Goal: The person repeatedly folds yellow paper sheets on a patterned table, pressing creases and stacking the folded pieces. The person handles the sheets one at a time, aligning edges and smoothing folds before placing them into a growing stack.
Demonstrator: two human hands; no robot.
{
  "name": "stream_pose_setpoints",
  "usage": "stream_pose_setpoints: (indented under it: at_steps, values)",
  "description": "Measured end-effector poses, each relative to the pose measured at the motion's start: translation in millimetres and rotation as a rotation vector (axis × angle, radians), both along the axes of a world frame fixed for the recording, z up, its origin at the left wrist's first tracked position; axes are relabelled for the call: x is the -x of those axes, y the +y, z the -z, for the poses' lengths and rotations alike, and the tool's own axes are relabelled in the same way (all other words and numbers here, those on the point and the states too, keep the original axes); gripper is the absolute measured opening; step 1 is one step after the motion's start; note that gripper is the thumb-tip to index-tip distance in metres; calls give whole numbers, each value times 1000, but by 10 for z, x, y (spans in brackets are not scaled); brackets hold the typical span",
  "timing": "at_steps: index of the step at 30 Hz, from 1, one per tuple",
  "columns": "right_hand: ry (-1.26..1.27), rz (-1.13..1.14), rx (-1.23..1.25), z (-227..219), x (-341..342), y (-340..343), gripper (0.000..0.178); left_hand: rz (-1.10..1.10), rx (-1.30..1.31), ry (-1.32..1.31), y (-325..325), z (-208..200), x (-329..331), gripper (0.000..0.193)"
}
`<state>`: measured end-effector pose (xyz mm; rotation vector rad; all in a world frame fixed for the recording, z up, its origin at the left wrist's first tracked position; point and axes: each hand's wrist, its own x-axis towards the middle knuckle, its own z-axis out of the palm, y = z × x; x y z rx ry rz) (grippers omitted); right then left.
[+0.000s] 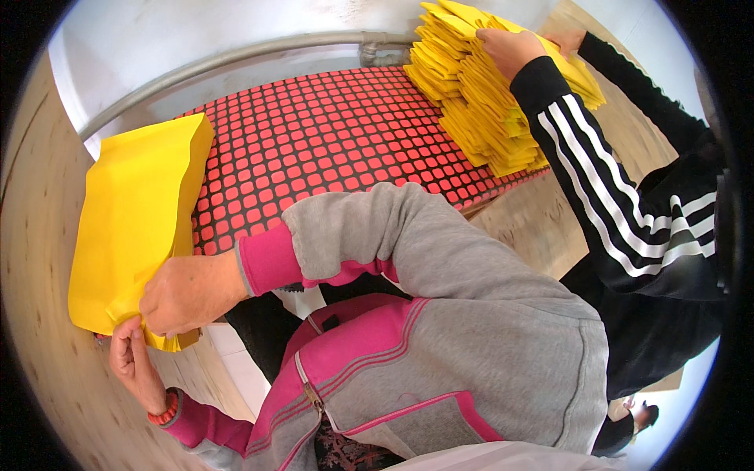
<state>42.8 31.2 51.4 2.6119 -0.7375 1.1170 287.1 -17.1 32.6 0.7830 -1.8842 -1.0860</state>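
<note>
A thick, wavy yellow stack of sheets [137, 200], paper or thin cloth, lies at the left end of the table. My right hand [192, 294] reaches across my body and is closed on the stack's near edge, its fingertips hidden behind the knuckles. Just below it, my left hand [135, 365], with a red bead bracelet at the wrist, has its fingertips pinched at the same near corner. The yellow material is creased and bunched between the two hands. Whether they grip one sheet or several cannot be made out.
A red and black checked cloth [306, 141] covers the table. At its far right stands a tall, uneven pile of yellow folded pieces [487, 102]. A co-worker's hand [510, 51] rests on that pile. A pipe [236, 63] runs along the wall behind.
</note>
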Motion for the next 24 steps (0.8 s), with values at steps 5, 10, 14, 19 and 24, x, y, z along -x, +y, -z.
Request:
stream_pose_setpoints:
  at_steps: [5, 10, 14, 19, 24]
  values:
    - [-33, 12, -43, -31, -18, 24, 18, -1, 0, 17, 48, -48, 58, 14]
    - [-39, 0, -189, -2, 6, 17, 16, -52, 70, -63, 81, -107, 57, 11]
    - [-186, -78, -297, -17, 43, 44, 11, 12, 121, -26, 99, -118, 26, 13]
    - [-131, -26, -453, -110, 32, 26, 10, 126, 75, 32, 72, -147, 89, 22]
    - [-197, -74, -553, -164, -5, 45, 8, 218, 70, 12, 58, -246, -29, 30]
